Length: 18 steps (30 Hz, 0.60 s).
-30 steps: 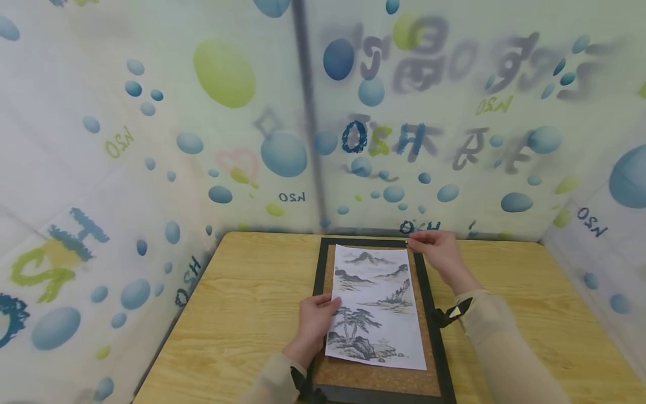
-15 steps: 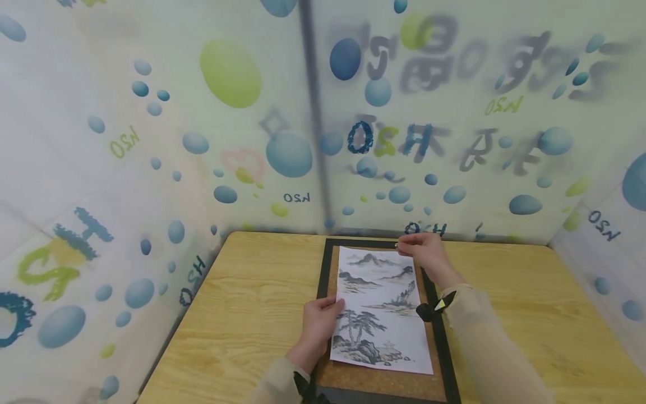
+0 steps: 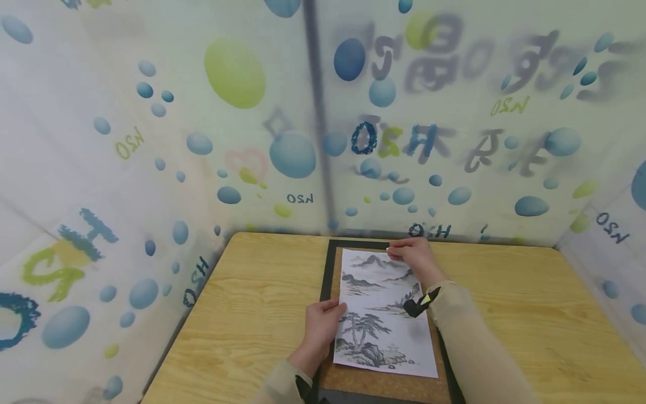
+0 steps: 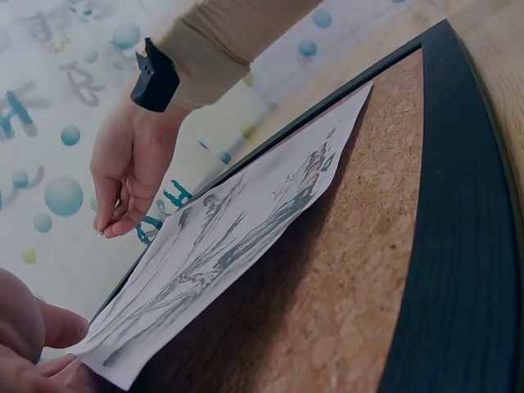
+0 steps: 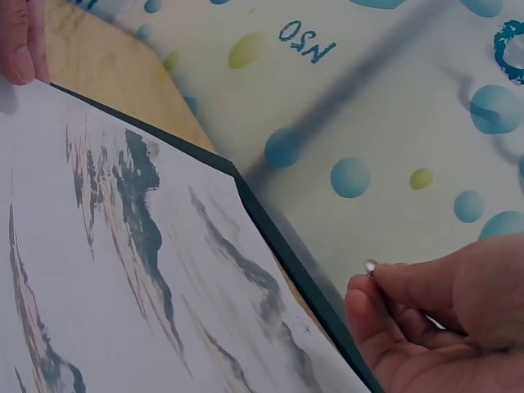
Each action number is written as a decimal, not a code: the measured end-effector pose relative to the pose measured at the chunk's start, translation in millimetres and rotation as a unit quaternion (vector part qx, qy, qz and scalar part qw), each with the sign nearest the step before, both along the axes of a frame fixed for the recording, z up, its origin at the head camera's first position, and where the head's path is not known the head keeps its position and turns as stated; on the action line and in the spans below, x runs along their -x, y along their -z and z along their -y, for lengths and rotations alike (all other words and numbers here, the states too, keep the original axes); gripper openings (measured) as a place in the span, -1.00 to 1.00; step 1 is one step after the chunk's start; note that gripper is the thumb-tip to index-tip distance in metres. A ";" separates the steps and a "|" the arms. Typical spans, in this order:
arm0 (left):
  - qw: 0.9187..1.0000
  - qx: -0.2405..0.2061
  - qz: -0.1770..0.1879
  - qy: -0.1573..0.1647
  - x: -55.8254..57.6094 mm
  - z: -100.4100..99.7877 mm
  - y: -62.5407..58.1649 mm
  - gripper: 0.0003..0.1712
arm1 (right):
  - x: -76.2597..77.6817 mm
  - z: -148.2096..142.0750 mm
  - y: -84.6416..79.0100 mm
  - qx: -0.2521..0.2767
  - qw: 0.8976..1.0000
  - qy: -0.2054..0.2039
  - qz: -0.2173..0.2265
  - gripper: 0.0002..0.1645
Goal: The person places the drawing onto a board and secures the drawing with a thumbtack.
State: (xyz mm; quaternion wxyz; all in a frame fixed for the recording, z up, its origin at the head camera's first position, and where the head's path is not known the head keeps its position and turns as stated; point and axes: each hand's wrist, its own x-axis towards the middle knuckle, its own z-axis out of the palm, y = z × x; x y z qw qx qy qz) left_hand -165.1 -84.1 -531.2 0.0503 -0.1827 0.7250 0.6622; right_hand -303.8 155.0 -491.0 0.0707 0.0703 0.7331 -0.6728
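A white sheet of paper (image 3: pixel 375 292) printed with ink-wash mountains and pines lies over a cork board (image 3: pixel 383 384) with a black frame (image 4: pixel 458 205). My left hand (image 3: pixel 321 325) pinches the paper's left edge, thumb on top; in the left wrist view that side is raised off the cork. Above the paper's top edge, my right hand (image 3: pixel 415 259) pinches a small clear-headed pushpin (image 5: pixel 371 266) between thumb and forefinger. The pushpin's point is hidden in the fingers. A gap shows between this hand and the paper in the left wrist view.
The board rests on a light wooden table (image 3: pixel 262 292), its far side close to a pale wall covering (image 3: pixel 242 140) with blue and green dots. Another wall covering (image 3: pixel 75 185) stands along the left. Black wrist devices (image 4: pixel 154 78) sit over beige sleeves.
My right hand has moved left from the board's upper right corner to above the paper's top edge, still pinching the pushpin. The left hand keeps its grip on the paper. The head view shifted slightly.
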 end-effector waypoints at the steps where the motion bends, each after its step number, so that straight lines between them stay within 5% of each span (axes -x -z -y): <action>1: 1.000 -0.002 0.001 0.001 -0.3 0.2 0.3 -0.56 | 1.3 2.0 1.5 0.001 1.000 0.001 0.005 -0.59; 10: 1.000 -0.012 -0.009 0.006 -2.8 1.3 2.4 -0.61 | 15.8 15.3 21.5 -0.004 0.999 0.020 0.033 -0.69; 18: 1.000 -0.012 -0.022 -0.002 -2.9 0.1 2.5 -0.65 | 21.9 17.5 27.7 -0.059 0.997 0.009 0.039 -0.71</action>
